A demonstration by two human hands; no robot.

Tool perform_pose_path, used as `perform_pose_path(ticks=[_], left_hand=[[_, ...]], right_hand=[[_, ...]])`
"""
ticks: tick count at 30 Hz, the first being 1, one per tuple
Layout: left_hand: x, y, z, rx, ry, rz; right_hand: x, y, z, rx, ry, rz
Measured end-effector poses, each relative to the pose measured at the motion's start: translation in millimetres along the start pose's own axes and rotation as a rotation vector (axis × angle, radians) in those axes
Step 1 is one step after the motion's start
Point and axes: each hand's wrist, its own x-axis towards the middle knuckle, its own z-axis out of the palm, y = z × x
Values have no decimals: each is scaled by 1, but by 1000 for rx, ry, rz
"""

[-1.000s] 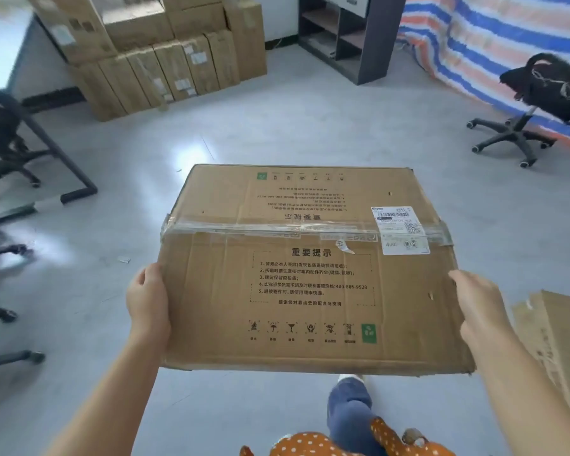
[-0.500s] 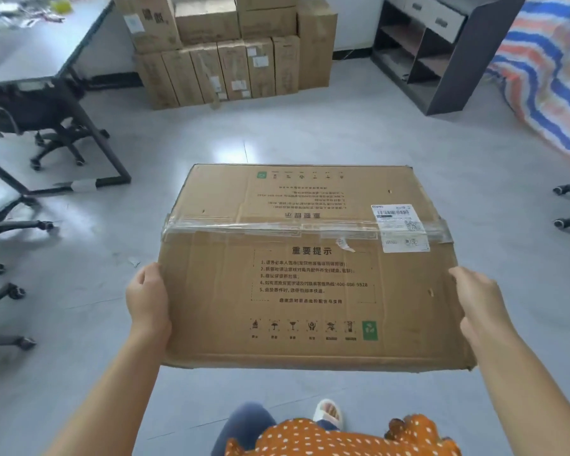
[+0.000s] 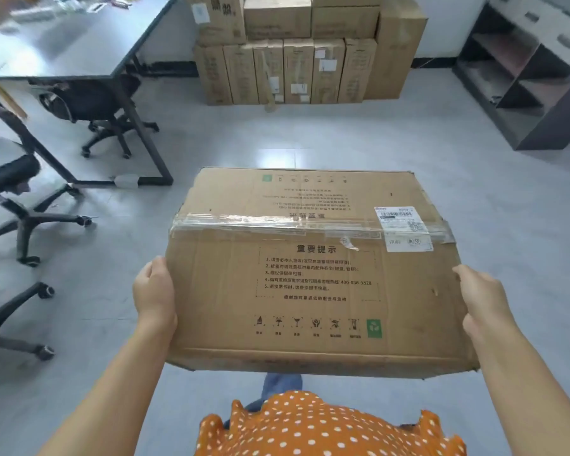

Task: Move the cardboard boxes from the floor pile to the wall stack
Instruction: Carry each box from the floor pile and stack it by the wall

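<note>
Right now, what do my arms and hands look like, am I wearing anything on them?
Both forearms are bare, with no sleeves in view. The left hand and right hand show no gloves, rings, watch or bracelet that I can see. The only clothing visible is an orange top with white polka dots and a ruffled edge, below the arms.

An office, doubling as a storeroom: swivel chairs point(image 3: 30, 212) are standing on castors around a grey desk point(image 3: 79, 44) (its top blurred with clutter), a dark shelf unit point(image 3: 524, 77) is lining the right wall, and boxes point(image 3: 303, 51) are piling up against the far wall on pale floor tiles point(image 3: 310, 133).
</note>
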Motion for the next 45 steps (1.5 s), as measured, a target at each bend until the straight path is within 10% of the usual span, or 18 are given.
perform_pose_path(ticks=[34, 45], left_hand=[[566, 214, 229, -86, 216, -100], [809, 328, 347, -30, 70, -34]], right_hand=[[274, -340, 610, -179, -283, -71], [358, -428, 803, -143, -124, -65]])
